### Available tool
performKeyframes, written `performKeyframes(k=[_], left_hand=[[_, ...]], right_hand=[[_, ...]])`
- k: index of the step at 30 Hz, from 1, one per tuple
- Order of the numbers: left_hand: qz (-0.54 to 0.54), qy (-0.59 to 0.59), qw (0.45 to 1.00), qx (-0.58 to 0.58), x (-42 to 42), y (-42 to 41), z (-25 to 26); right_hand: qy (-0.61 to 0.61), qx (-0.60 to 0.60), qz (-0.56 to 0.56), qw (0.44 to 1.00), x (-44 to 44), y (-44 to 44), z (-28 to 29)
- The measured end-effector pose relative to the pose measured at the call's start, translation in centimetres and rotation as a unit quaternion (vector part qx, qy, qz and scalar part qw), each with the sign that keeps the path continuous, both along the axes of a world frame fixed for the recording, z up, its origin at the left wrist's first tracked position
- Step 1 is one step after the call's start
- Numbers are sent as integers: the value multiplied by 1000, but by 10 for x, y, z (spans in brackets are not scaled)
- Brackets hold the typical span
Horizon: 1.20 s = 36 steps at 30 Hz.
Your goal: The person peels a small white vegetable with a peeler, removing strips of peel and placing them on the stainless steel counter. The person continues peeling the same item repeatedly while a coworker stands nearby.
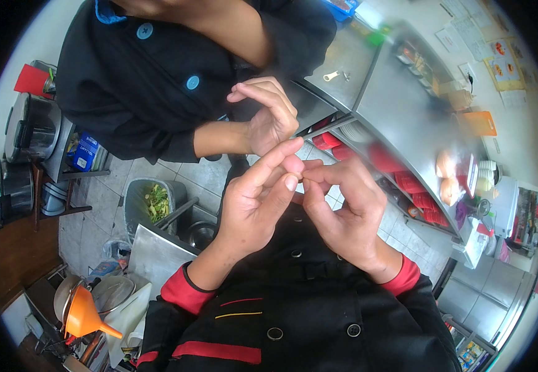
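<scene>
My left hand [262,200] and my right hand [348,204] meet in front of my black jacket with red cuffs, fingertips touching. Thumb and forefinger of the right hand pinch at the tips of the left fingers. Whether something tiny lies between them cannot be told. Just beyond, a co-worker's hand [271,116] is raised with bent fingers, close to my left fingertips. The co-worker wears a black jacket [157,83] with blue buttons.
A steel counter [390,116] runs along the right, with red containers [408,181] on a shelf beneath. To the left stand a grey bin [134,200] with green scraps and large metal pots [41,125]. An orange funnel [83,311] lies at lower left.
</scene>
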<state>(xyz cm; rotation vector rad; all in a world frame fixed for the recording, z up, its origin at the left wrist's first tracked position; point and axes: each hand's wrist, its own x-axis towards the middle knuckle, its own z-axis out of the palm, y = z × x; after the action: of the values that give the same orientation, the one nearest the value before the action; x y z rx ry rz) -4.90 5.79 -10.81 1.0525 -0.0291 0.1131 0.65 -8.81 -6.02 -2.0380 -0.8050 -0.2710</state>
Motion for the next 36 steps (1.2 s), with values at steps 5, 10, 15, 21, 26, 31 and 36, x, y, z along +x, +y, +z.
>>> performKeyframes(k=[5,10,15,21,26,31,36], left_hand=[[-1,1,1000,-3,1,-1,1],[-4,15,999,-38,1,-1,1],[8,24,999,-30,1,-3,1],[4,12,999,-44,2,-4,2],[1,-3,1000,-31,3,-4,-1],[-4,-5,999,-39,2,-5,0],[-3,-6,999,-33,2,-5,0]], right_hand=[[1,0,0,1000,0,-1,1],[0,11,2,1000,1,0,0],[-11,8,1,1000,1,0,0],[-10,11,3,1000,0,-2,-3],[-12,19,4,1000,1,-2,-3],[-16,21,2,1000,0,-2,-3],[-14,23,10,1000,0,-3,-2]])
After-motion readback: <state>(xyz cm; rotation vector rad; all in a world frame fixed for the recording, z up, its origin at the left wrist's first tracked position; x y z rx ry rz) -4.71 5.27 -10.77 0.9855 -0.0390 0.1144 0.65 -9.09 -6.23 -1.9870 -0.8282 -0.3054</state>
